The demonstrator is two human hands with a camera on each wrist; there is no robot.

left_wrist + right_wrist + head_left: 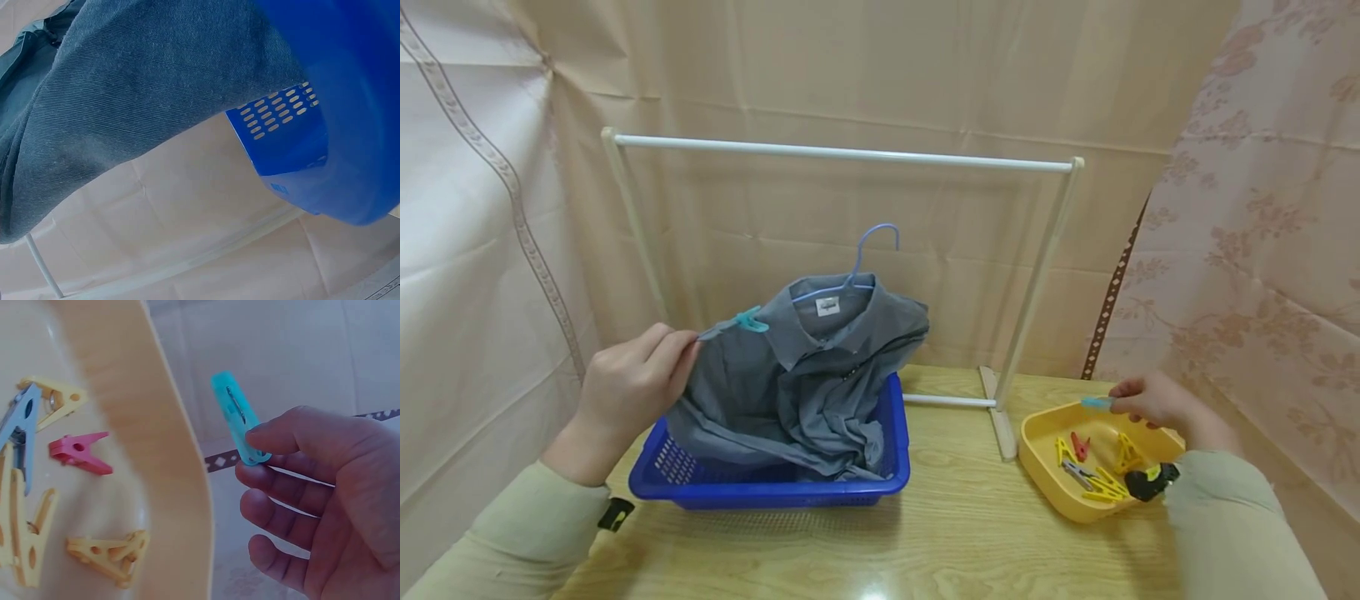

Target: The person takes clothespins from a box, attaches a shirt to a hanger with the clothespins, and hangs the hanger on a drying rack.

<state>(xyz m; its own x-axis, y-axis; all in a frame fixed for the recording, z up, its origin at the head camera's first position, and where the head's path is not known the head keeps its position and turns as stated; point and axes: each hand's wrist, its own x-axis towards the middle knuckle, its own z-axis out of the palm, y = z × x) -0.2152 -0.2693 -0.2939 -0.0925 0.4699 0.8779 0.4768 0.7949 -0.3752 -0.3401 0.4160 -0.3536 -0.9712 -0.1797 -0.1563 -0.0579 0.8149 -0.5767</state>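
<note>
A grey collared shirt [745, 375] hangs on a blue hanger [878, 227], its lower part bunched in a blue basket [782, 493]. My left hand [632, 383] pinches the shirt at its left shoulder. Close to those fingers, a teal clothespin [750, 320] is clipped on the shoulder. Over the far edge of a yellow bin [1045, 475], my right hand [1157, 404] pinches a second teal clothespin [234, 419] between thumb and forefinger. In the bin lie a red clothespin [81, 452], a grey clothespin [1077, 475] and several yellow clothespins [1127, 454]. The left wrist view shows shirt cloth [156, 81] but no hand.
Behind the basket stands a white drying rack, its top bar [842, 152] running across and its right foot [1000, 417] near the bin. Basket and bin sit on a wood-grain table [947, 517]. Beige curtains [850, 67] close off the back and sides.
</note>
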